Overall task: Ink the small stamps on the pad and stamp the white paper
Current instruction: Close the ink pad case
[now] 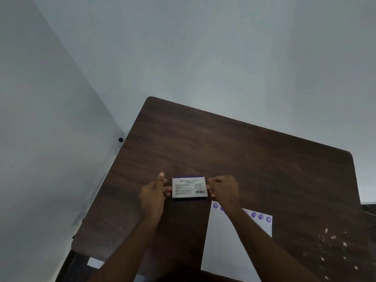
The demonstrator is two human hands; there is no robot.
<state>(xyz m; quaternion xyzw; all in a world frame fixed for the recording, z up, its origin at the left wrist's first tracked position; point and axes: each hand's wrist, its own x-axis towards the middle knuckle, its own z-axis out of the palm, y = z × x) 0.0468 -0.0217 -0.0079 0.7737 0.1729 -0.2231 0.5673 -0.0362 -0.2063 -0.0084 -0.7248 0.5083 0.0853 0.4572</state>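
A closed stamp pad (189,187) with a white printed label and blue edges lies on the dark wooden table (244,155). My left hand (154,192) grips its left end with the fingers, thumb raised. My right hand (223,190) pinches its right end. The white paper (230,247) lies just below and right of the pad, and my right forearm crosses it. Several purple round stamp prints (261,216) run along the paper's top edge. No small stamps are in sight.
Grey walls stand behind and to the left of the table. A small black knob (120,139) is on the left wall near the table's corner. Pale scuffs (333,241) mark the table's right side.
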